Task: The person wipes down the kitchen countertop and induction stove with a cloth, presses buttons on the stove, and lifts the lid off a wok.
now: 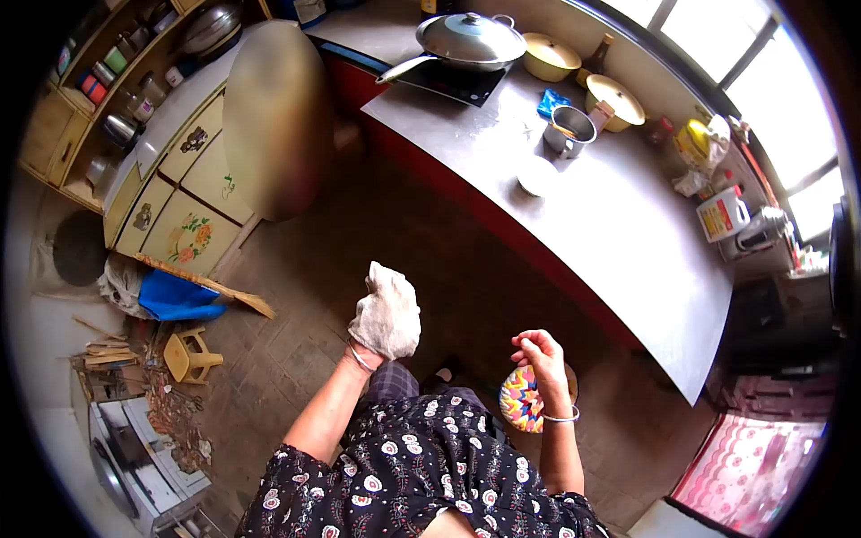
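You stand in a kitchen, a crumpled off-white cloth [389,307] covering your left hand [377,330] near the centre of the frame. The cloth's long axis runs up the picture, roughly onward from your left wrist, its narrower end toward the top edge. It may be a mitt or simply a rag pulled over; the fabric hides your fingers, so whether they are spread or closed cannot be told.

Your right hand [541,351], bare, is to the right of the cloth and a little lower in the frame, well apart from it. Its fingers curl loosely toward the thumb with nothing visible in them; whether the tips meet cannot be told at this angle. A round, bright-patterned pad [518,401] shows below, partly behind that hand and wrist.

The worktop [619,260] sweeps from top centre to lower right, its near edge on a diagonal; of your two hands, the right is nearer to it in the frame. Up the picture from that hand stand a white dish [538,177] and a metal mug [572,143]. A lidded pan [471,40] sits at top centre, its handle slanting down to the left.
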`<action>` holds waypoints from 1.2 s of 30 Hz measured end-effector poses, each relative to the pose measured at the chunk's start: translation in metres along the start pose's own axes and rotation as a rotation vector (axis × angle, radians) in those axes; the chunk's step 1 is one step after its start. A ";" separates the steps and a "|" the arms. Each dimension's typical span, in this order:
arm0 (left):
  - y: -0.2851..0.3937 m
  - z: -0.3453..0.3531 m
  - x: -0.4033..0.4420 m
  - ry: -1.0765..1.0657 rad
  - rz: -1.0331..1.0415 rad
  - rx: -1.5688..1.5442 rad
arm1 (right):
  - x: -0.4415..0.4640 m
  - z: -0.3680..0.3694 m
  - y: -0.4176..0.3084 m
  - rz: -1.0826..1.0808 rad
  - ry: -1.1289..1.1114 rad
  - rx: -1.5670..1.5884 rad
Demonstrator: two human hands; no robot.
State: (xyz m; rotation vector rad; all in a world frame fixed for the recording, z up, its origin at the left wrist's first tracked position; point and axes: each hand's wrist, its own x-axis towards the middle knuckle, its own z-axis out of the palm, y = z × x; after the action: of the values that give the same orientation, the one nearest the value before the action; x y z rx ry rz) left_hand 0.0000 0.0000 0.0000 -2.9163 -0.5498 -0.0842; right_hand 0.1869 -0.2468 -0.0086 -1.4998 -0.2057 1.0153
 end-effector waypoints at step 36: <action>-0.190 0.217 0.437 -0.043 -0.007 -0.484 | 0.294 0.097 -0.134 0.258 0.356 0.211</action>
State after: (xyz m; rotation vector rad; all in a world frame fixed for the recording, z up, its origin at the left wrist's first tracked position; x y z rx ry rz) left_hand 0.3424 0.3687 -0.1453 -3.3912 -0.6211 -0.1790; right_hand 0.3531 0.0470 -0.0147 -1.5073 0.3460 0.9194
